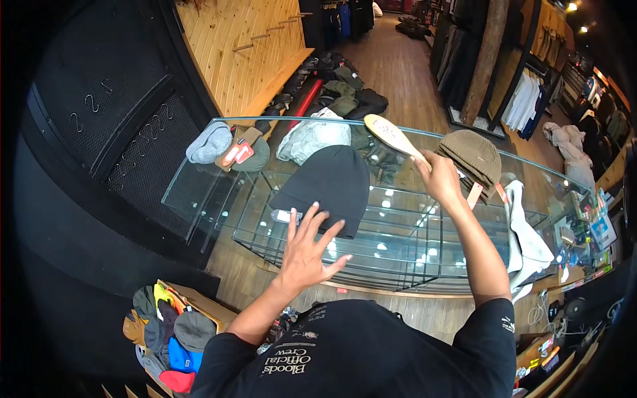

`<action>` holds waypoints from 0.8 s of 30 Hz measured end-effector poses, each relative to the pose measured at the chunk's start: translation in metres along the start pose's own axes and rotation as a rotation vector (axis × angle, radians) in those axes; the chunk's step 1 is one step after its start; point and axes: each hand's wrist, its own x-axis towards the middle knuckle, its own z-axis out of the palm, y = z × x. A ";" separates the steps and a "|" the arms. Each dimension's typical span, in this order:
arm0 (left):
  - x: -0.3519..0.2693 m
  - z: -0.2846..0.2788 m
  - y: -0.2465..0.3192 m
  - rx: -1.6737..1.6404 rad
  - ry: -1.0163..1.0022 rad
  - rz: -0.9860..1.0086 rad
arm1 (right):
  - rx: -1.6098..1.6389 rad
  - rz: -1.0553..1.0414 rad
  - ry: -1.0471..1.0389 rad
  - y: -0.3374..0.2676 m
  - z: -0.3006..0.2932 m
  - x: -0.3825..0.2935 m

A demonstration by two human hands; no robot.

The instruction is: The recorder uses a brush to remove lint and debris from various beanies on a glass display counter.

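Observation:
A black knit beanie [326, 186] lies flat on the glass top of a display counter [398, 214], its crown turned away from me. Spread fingers of my left hand [311, 248] rest over the near, cuffed edge, beside a tag [285, 216]. My right hand [442, 181] grips the handle of a wooden-backed brush [390, 134], raised over the counter's far side with the broad back facing up; its underside is hidden. Close to that hand is a stack of brown ribbed beanies [470, 154] with red tags hanging off.
Grey [210, 143] and green [255, 155] knit hats sit at the counter's left corner. A pale cloth [520, 239] drapes over the right part. At lower left stands a cardboard box [199, 298] of colourful hats. Clothing piles [348, 92] lie on the floor beyond the glass.

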 end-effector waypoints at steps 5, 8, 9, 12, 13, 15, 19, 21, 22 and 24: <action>0.009 0.007 0.004 0.092 -0.143 0.080 | 0.065 -0.034 -0.033 -0.001 0.008 -0.003; -0.003 -0.006 0.004 0.090 -0.131 0.135 | 0.040 0.001 -0.023 0.010 0.009 -0.006; -0.008 -0.011 0.006 0.063 -0.136 0.149 | 0.056 0.028 -0.064 0.014 0.006 -0.006; 0.002 -0.029 0.007 -0.217 -0.051 0.114 | 0.095 0.077 -0.122 0.024 0.005 -0.001; 0.012 -0.037 0.009 -0.319 -0.005 0.078 | 0.107 0.055 -0.091 0.026 0.005 0.000; 0.034 -0.051 0.014 -0.475 0.116 -0.042 | 0.141 0.024 -0.040 0.029 0.007 0.002; 0.090 -0.070 0.000 -0.682 0.328 -0.302 | 0.151 0.033 -0.037 0.028 0.005 0.000; 0.117 -0.080 -0.008 -0.953 0.358 -0.322 | 0.145 0.040 -0.047 0.031 0.004 -0.002; 0.126 -0.080 -0.019 -1.057 0.349 -0.355 | 0.158 0.045 -0.052 0.032 0.005 -0.003; 0.130 -0.074 -0.046 -1.031 0.359 -0.421 | 0.158 0.041 -0.037 0.034 0.006 -0.002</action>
